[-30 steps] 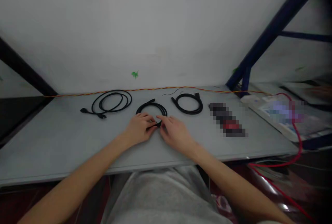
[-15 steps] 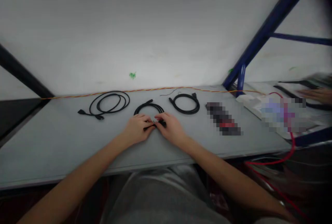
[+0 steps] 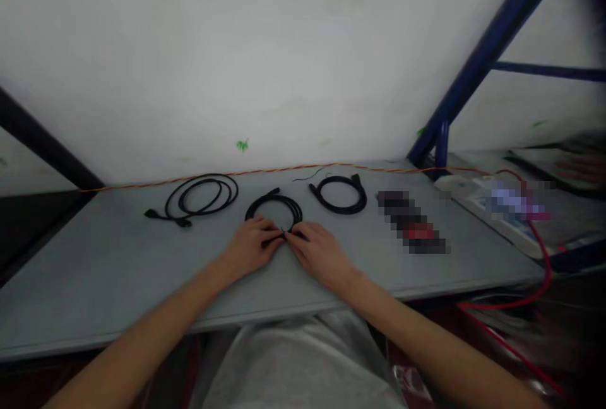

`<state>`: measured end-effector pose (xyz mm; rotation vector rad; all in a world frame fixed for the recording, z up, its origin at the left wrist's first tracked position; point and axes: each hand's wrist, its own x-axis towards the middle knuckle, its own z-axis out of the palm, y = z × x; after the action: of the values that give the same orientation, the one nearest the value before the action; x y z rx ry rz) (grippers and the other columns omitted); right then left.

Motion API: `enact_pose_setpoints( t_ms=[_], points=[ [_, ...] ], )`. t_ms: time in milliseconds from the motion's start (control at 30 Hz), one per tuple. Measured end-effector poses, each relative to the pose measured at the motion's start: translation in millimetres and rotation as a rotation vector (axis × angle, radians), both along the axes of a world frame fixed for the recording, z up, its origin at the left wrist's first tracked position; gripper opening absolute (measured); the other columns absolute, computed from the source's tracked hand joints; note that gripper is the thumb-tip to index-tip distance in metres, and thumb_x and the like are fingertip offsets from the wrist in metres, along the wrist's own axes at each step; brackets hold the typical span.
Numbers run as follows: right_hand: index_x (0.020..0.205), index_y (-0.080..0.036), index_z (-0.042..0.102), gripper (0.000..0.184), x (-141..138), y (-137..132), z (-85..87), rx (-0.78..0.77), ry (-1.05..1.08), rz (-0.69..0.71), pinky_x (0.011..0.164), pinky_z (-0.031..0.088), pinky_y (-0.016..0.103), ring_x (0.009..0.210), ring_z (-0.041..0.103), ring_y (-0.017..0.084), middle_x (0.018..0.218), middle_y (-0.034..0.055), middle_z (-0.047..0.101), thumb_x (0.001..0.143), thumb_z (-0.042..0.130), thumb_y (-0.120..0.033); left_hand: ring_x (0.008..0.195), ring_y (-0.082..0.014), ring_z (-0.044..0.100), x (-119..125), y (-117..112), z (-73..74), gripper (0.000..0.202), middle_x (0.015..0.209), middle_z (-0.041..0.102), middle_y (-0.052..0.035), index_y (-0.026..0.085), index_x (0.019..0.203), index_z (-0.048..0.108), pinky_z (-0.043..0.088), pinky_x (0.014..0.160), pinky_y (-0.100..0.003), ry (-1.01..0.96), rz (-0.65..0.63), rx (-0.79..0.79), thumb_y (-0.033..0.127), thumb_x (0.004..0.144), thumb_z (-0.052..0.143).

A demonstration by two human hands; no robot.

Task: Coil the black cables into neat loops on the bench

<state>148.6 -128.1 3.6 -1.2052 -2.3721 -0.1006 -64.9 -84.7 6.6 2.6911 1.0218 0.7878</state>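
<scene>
Three coiled black cables lie in a row on the grey table (image 3: 118, 276). My left hand (image 3: 250, 248) and my right hand (image 3: 319, 251) meet at the near edge of the middle cable coil (image 3: 274, 206). Both hands have their fingers pinched on that coil where a thin tie seems to sit, though the tie is too small to make out. The left cable coil (image 3: 201, 197) is larger and looser. The right cable coil (image 3: 341, 194) is tight and lies beyond my right hand.
A twisted orange-yellow wire (image 3: 265, 170) runs along the back edge by the white wall. A pixelated dark object (image 3: 411, 223) lies right of the cables. A blue steel post (image 3: 440, 137) stands at the back right, with a red cable (image 3: 540, 245) and another person's hand (image 3: 584, 166) beyond it.
My hands have stayed pinched on the middle coil with only small finger shifts. The view has tilted slightly, and the other person's hand at the far right has moved.
</scene>
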Motion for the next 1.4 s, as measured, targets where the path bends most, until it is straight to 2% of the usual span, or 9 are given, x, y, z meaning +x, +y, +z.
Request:
enact_pose_setpoints(
  t_ms=[300, 433, 533, 633, 700, 767, 900, 1133, 1400],
  points=[
    [0.124, -0.017, 0.066, 0.026, -3.5, 2.8, -2.0, 0.022, -0.133, -0.028, 0.086, 0.049, 0.037, 0.09, 0.063, 0.023, 0.104, 0.0095, 0.068, 0.101, 0.056, -0.014, 0.094, -0.021, 0.069, -3.2, 3.2, 2.2, 0.02, 0.098, 0.075, -0.0084, 0.02, 0.098, 0.081, 0.057, 0.088, -0.037, -0.155, -0.018, -0.205, 0.019, 0.094, 0.061],
    [0.118, -0.016, 0.065, 0.02, -6.6, 3.4, 2.5, 0.042, -0.211, -0.03, 0.084, 0.048, 0.038, 0.09, 0.062, 0.024, 0.104, 0.0097, 0.067, 0.1, 0.057, -0.015, 0.082, -0.0157, 0.07, -0.9, 12.3, 6.0, 0.021, 0.118, 0.072, -0.0099, 0.018, 0.105, 0.079, 0.059, 0.079, -0.031, -0.212, 0.083, -0.311, 0.017, 0.089, 0.065],
    [0.116, -0.015, 0.065, 0.019, -8.0, 5.4, 3.8, 0.043, -0.245, -0.019, 0.081, 0.048, 0.04, 0.088, 0.061, 0.025, 0.103, 0.0097, 0.067, 0.098, 0.059, -0.013, 0.077, -0.0145, 0.068, 0.4, 23.9, 12.4, 0.024, 0.119, 0.072, -0.0103, 0.017, 0.109, 0.079, 0.058, 0.073, -0.029, -0.162, 0.126, -0.364, 0.02, 0.091, 0.063],
    [0.113, -0.015, 0.065, 0.017, -7.8, 7.3, 3.7, 0.039, -0.258, -0.003, 0.081, 0.047, 0.04, 0.088, 0.06, 0.025, 0.103, 0.01, 0.068, 0.098, 0.059, -0.013, 0.071, -0.0142, 0.067, 0.4, 36.8, 21.7, 0.026, 0.115, 0.073, -0.0091, 0.018, 0.109, 0.08, 0.056, 0.066, -0.027, -0.032, 0.091, -0.412, 0.018, 0.088, 0.064],
    [0.115, -0.015, 0.065, 0.019, -7.3, 7.8, 3.2, 0.043, -0.26, 0.004, 0.081, 0.047, 0.04, 0.089, 0.06, 0.025, 0.104, 0.0104, 0.068, 0.098, 0.058, -0.013, 0.069, -0.0142, 0.066, 1.4, 44.0, 27.8, 0.023, 0.118, 0.071, -0.0094, 0.019, 0.102, 0.082, 0.054, 0.064, -0.027, 0.054, 0.05, -0.396, 0.017, 0.084, 0.068],
    [0.119, -0.015, 0.065, 0.022, -7.0, 7.9, 2.3, 0.051, -0.259, -0.001, 0.08, 0.047, 0.04, 0.089, 0.06, 0.025, 0.105, 0.0107, 0.068, 0.097, 0.059, -0.013, 0.077, -0.0172, 0.067, 3.5, 49.5, 32.0, 0.013, 0.116, 0.07, -0.0095, 0.019, 0.09, 0.082, 0.055, 0.067, -0.029, 0.107, -0.001, -0.362, 0.018, 0.082, 0.072],
    [0.119, -0.014, 0.065, 0.024, -7.5, 8.5, 0.2, 0.044, -0.256, -0.008, 0.08, 0.047, 0.041, 0.089, 0.06, 0.026, 0.105, 0.0111, 0.068, 0.096, 0.059, -0.012, 0.085, -0.0182, 0.066, 7.0, 56.3, 30.3, 0.009, 0.113, 0.067, -0.0077, 0.018, 0.079, 0.077, 0.055, 0.072, -0.03, 0.121, -0.068, -0.362, 0.011, 0.078, 0.071],
    [0.117, -0.015, 0.066, 0.025, -9.1, 9.4, 2.4, 0.018, -0.251, -0.029, 0.079, 0.046, 0.039, 0.089, 0.059, 0.025, 0.106, 0.0112, 0.068, 0.094, 0.057, -0.01, 0.091, -0.0203, 0.062, 6.7, 53.9, 11.6, 0.012, 0.1, 0.063, -0.0078, 0.018, 0.079, 0.063, 0.054, 0.084, -0.034, 0.023, -0.098, -0.28, 0.007, 0.08, 0.059],
    [0.116, -0.015, 0.066, 0.025, -11.6, 6.6, 7.4, -0.033, -0.25, -0.061, 0.081, 0.047, 0.04, 0.091, 0.059, 0.025, 0.108, 0.0122, 0.068, 0.093, 0.056, -0.01, 0.089, -0.0212, 0.063, 12.2, 47.1, 13.6, 0.015, 0.088, 0.068, -0.0038, 0.019, 0.079, 0.064, 0.049, 0.089, -0.036, 0.084, -0.018, -0.22, 0.006, 0.077, 0.059]
  ],
)
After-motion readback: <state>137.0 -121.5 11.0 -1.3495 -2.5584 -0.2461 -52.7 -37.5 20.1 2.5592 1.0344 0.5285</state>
